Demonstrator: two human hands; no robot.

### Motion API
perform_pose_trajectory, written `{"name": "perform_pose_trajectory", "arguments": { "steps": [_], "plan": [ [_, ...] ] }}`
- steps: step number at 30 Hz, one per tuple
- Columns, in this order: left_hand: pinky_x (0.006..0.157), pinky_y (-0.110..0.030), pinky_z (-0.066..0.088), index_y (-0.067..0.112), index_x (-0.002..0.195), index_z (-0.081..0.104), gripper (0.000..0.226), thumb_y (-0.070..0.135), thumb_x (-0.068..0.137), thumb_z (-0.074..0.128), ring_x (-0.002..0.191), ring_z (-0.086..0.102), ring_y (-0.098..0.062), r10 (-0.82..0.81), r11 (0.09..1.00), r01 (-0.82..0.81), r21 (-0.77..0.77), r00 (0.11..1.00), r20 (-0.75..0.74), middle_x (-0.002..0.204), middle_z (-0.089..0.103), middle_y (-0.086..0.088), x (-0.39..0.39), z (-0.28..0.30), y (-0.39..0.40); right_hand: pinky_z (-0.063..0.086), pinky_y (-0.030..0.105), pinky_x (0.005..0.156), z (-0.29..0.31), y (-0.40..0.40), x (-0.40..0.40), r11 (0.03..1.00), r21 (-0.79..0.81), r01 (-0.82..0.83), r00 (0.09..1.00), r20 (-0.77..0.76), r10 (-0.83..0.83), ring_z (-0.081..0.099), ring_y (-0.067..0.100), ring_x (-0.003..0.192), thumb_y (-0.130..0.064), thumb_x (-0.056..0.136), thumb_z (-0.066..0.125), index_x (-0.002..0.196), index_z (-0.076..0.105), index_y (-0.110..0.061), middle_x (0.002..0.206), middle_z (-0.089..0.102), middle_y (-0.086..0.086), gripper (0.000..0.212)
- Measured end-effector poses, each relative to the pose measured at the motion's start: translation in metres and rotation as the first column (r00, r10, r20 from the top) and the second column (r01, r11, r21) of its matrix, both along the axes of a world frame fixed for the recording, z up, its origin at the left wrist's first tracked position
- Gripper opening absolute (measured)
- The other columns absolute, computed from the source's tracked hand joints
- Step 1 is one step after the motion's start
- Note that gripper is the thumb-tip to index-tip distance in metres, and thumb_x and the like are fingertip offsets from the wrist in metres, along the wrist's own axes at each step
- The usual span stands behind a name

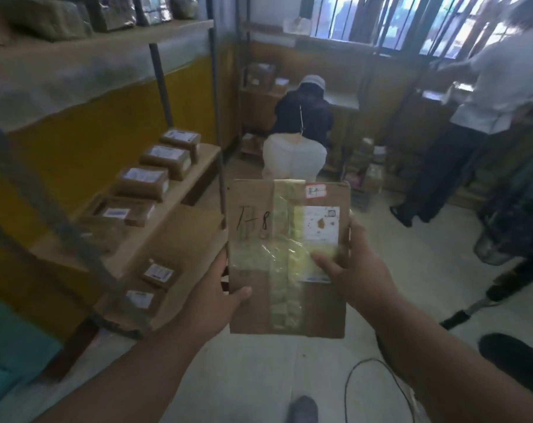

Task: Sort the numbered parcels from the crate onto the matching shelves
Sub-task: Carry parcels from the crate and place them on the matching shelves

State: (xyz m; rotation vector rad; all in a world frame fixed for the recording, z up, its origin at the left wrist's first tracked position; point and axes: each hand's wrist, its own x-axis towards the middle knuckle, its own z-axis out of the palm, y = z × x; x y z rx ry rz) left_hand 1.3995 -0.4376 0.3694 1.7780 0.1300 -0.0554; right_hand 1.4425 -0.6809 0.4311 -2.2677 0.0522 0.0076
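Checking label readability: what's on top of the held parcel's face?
On the parcel: crossed yellowish tape, handwritten marking, white label, small red-edged sticker. Right hand thumb covers the label's lower corner; left hand thumb overlaps the left edge. Printed text is unreadable.

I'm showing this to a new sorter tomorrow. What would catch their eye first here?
First, the taped cardboard parcel at centre, handwriting on its face, held up with the left hand at its lower left edge and the right hand on its right side. Next, the row of small labelled boxes on the wooden shelf at left, and a person bending over straight ahead by the far wall.
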Motion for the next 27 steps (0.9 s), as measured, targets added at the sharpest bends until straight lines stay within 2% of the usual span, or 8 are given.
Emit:
{"name": "perform_pose_trajectory", "arguments": {
  "steps": [3, 6, 11, 14, 20, 22, 25, 27],
  "plan": [
    [0.071, -0.007, 0.05, 0.065, 0.126, 0.033, 0.071, 0.014, 0.092, 0.068, 0.095, 0.058, 0.022, 0.085, 0.996, -0.085, 0.018, 0.996, 0.035, 0.114, 0.057, 0.035, 0.067, -0.016, -0.025, 0.056, 0.041, 0.083, -0.014, -0.02, 0.082, 0.998, -0.038, -0.044, 0.999, 0.027, 0.045, 0.066, 0.021, 0.106, -0.045, 0.085, 0.075, 0.149, 0.012, -0.052, 0.13, 0.06, -0.013, 0.09],
    [0.086, -0.015, 0.05, 0.074, 0.118, 0.032, 0.072, 0.015, 0.093, 0.066, 0.105, 0.058, 0.016, 0.162, 0.986, -0.163, 0.025, 0.986, 0.035, 0.115, 0.059, 0.041, 0.125, -0.022, -0.04, 0.052, 0.037, 0.083, -0.02, -0.028, 0.165, 0.991, -0.046, -0.126, 0.992, 0.0, 0.126, 0.066, 0.02, 0.108, -0.043, 0.084, 0.076, 0.151, 0.013, -0.05, 0.131, 0.061, -0.012, 0.093],
    [0.069, -0.011, 0.051, 0.051, 0.129, 0.038, 0.065, 0.002, 0.093, 0.062, 0.093, 0.065, 0.01, 0.326, 0.943, -0.328, 0.051, 0.945, 0.044, 0.101, 0.067, 0.034, 0.207, -0.02, -0.039, 0.055, 0.042, 0.093, -0.021, -0.015, 0.29, 0.947, -0.01, -0.321, 0.947, -0.006, 0.321, 0.061, 0.014, 0.114, -0.04, 0.081, 0.08, 0.147, -0.002, -0.062, 0.14, 0.053, -0.013, 0.108],
    [0.064, -0.007, 0.049, 0.042, 0.136, 0.038, 0.064, 0.004, 0.092, 0.064, 0.087, 0.062, 0.017, 0.415, 0.908, -0.415, 0.056, 0.91, -0.002, 0.105, 0.064, 0.023, 0.248, -0.026, -0.025, 0.043, 0.014, 0.074, -0.031, 0.008, 0.348, 0.871, -0.13, -0.475, 0.879, -0.017, 0.477, 0.055, 0.001, 0.099, -0.04, 0.084, 0.077, 0.153, 0.0, -0.053, 0.135, 0.045, -0.02, 0.105],
    [0.066, -0.007, 0.042, 0.045, 0.147, 0.028, 0.073, 0.02, 0.092, 0.068, 0.092, 0.055, 0.013, 0.456, 0.889, -0.445, 0.108, 0.88, -0.131, 0.11, 0.054, 0.029, 0.337, -0.05, 0.023, 0.03, 0.005, 0.055, -0.063, 0.069, 0.463, 0.769, -0.236, -0.595, 0.804, -0.146, 0.577, 0.05, -0.006, 0.077, -0.045, 0.089, 0.07, 0.156, 0.002, -0.045, 0.139, 0.055, -0.007, 0.096],
    [0.065, -0.004, 0.044, 0.042, 0.151, 0.021, 0.086, 0.012, 0.089, 0.071, 0.097, 0.056, 0.012, 0.474, 0.88, -0.467, 0.081, 0.863, -0.176, 0.115, 0.053, 0.024, 0.354, -0.054, 0.027, 0.035, 0.007, 0.058, -0.07, 0.081, 0.49, 0.754, -0.196, -0.627, 0.778, -0.189, 0.599, 0.053, 0.004, 0.088, -0.043, 0.09, 0.071, 0.156, 0.003, -0.045, 0.142, 0.053, -0.006, 0.095],
    [0.062, 0.002, 0.041, 0.047, 0.148, 0.008, 0.104, 0.005, 0.082, 0.077, 0.084, 0.047, 0.03, 0.493, 0.868, -0.489, 0.083, 0.834, -0.248, 0.113, 0.04, 0.036, 0.37, -0.06, 0.028, 0.047, 0.023, 0.074, -0.087, 0.099, 0.529, 0.72, -0.162, -0.675, 0.736, -0.218, 0.641, 0.056, 0.01, 0.1, -0.045, 0.087, 0.073, 0.154, 0.008, -0.046, 0.137, 0.054, -0.007, 0.094],
    [0.064, 0.003, 0.04, 0.046, 0.15, 0.009, 0.105, 0.008, 0.081, 0.078, 0.084, 0.04, 0.036, 0.531, 0.844, -0.527, 0.093, 0.8, -0.282, 0.118, 0.032, 0.04, 0.38, -0.073, 0.027, 0.047, 0.027, 0.086, -0.107, 0.111, 0.553, 0.653, -0.126, -0.747, 0.662, -0.235, 0.712, 0.056, 0.006, 0.106, -0.047, 0.085, 0.074, 0.15, 0.013, -0.049, 0.128, 0.053, -0.024, 0.089]
  ]
}}
